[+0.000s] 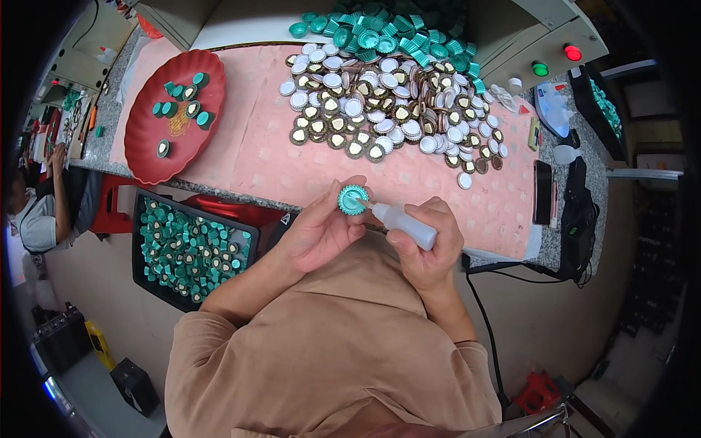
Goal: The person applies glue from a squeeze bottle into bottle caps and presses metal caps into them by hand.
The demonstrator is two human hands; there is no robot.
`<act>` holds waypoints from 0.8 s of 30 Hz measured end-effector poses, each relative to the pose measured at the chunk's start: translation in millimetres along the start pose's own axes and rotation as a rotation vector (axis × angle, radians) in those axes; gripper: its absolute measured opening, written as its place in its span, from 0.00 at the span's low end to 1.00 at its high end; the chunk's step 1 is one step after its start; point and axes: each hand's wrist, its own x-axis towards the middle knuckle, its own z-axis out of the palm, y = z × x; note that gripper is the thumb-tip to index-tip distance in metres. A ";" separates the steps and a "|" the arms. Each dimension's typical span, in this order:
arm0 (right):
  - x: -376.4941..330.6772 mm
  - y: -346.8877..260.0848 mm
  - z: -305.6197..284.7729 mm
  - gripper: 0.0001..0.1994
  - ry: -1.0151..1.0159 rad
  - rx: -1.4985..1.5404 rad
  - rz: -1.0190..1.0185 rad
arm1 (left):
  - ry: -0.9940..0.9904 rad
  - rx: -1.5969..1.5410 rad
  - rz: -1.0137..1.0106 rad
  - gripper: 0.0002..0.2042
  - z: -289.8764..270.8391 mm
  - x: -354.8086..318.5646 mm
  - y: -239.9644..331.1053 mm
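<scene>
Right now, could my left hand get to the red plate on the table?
Probably yes: nothing seems to stand between your left hand and the red plate, though that hand holds a green cap, which might have to be put down first.

A workshop, shown by heaped teal caps (pixel 368 39), a control panel (pixel 556 60) and a co-worker (pixel 48 219).

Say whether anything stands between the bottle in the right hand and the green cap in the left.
Nothing visible does: the squeeze bottle in the right hand points its nozzle at the green cap in the left hand. The loose discs lie beyond both.
</scene>
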 end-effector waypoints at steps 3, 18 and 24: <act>1.2 -1.5 1.7 0.19 -0.004 -0.013 -0.001 | 0.023 0.028 0.006 0.20 1.3 -1.0 -0.5; -0.5 2.1 1.9 0.22 0.011 -0.091 -0.057 | -0.011 0.078 0.030 0.19 -2.7 -0.8 -0.4; -0.7 -1.1 -3.1 0.23 -0.015 -0.203 -0.071 | 0.104 0.160 0.125 0.19 8.7 -2.1 -2.8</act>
